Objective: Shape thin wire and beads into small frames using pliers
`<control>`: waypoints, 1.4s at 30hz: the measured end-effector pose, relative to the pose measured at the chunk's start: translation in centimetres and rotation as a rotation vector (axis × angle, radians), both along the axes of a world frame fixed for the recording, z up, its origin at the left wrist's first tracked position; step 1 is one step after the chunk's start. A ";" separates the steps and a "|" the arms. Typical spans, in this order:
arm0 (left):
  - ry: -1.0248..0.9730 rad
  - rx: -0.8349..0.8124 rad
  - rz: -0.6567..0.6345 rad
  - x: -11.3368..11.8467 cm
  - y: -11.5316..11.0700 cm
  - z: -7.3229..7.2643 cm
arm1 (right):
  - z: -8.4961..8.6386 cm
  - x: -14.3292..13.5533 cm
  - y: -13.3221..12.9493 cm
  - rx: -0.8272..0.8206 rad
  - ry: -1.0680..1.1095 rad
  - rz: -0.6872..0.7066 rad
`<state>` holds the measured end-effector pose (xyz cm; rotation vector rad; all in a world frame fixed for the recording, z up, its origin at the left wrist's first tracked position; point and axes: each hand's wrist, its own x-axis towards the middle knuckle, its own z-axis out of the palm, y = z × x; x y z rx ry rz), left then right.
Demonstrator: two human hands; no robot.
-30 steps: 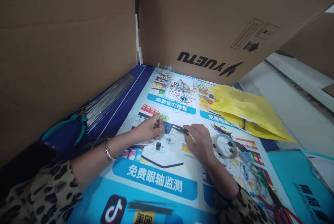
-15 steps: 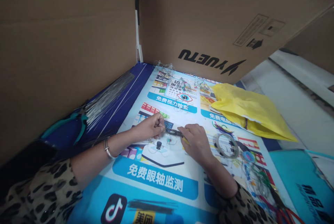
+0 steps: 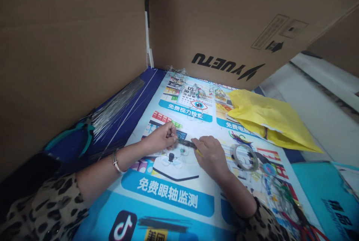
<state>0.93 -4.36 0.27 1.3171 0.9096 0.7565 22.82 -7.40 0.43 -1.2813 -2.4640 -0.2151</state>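
Over the printed sheet (image 3: 179,173), my right hand (image 3: 211,156) grips pliers (image 3: 187,143) with dark jaws and yellow handles. The jaws point left and reach the fingertips of my left hand (image 3: 165,136). That hand is closed in a pinch on thin wire, most of which the fingers hide. Just below the jaws, faint wire loops with a small green bead (image 3: 182,151) show against the sheet; their exact shape is hard to make out.
Left lie a bundle of straight wires (image 3: 117,102) and teal-handled pliers (image 3: 89,132). Right are a tape roll (image 3: 254,162), coloured strands (image 3: 239,138), a yellow bag (image 3: 275,121) and tangled wires (image 3: 283,196). Wire pieces (image 3: 178,72) lie near the cardboard wall (image 3: 224,16) behind.
My right hand and the pliers have tilted and shifted slightly downward. The left hand keeps almost the same place and pinch.
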 end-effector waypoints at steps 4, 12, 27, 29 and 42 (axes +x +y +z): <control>-0.024 -0.002 -0.001 0.1 0.1 -0.3 | -0.3 0.0 0.0 -0.022 0.013 -0.008; -0.023 0.010 0.012 0.1 0.0 -0.4 | -0.2 -0.2 -0.1 -0.059 0.047 -0.012; -0.003 0.016 0.050 0.2 -0.1 -0.1 | -0.7 -0.2 -0.2 -0.012 0.031 -0.009; -0.001 0.022 0.054 0.2 -0.1 -0.2 | -0.8 -0.1 -0.2 -0.004 0.031 -0.003; -0.105 -0.002 0.039 0.3 0.1 -0.2 | -0.5 0.0 0.1 -0.095 0.086 -0.014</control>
